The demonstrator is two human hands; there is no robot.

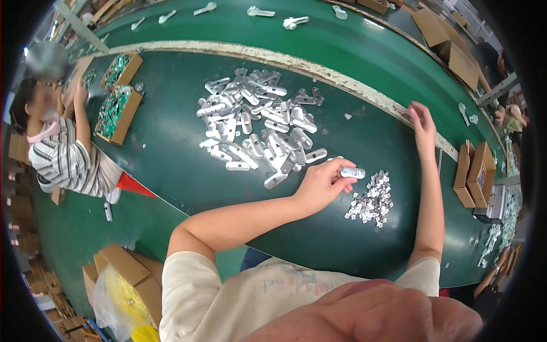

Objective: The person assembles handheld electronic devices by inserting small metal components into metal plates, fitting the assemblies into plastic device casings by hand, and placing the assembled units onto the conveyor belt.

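Observation:
My left hand [320, 183] is closed, its thumb and fingers pinching an oblong silver metal cover [353, 172] with rounded ends. Just right of that hand lies a loose heap of small square metal pieces [373, 199] on the dark green table [239, 194]. Beyond the left hand spreads a large pile of similar oblong metal covers [256, 119], some with a small dark slot. My right hand [423, 126] is stretched far forward over the pale, worn rail [364, 91] beside the conveyor, its fingers partly spread and nothing visible in them.
Past the rail runs a green conveyor belt [222, 25] carrying several clear-and-silver handle-shaped parts [261, 11]. Cardboard boxes of small green parts [117, 111] stand at the left, near a seated co-worker [62, 137]. An open carton [478, 174] sits at the right.

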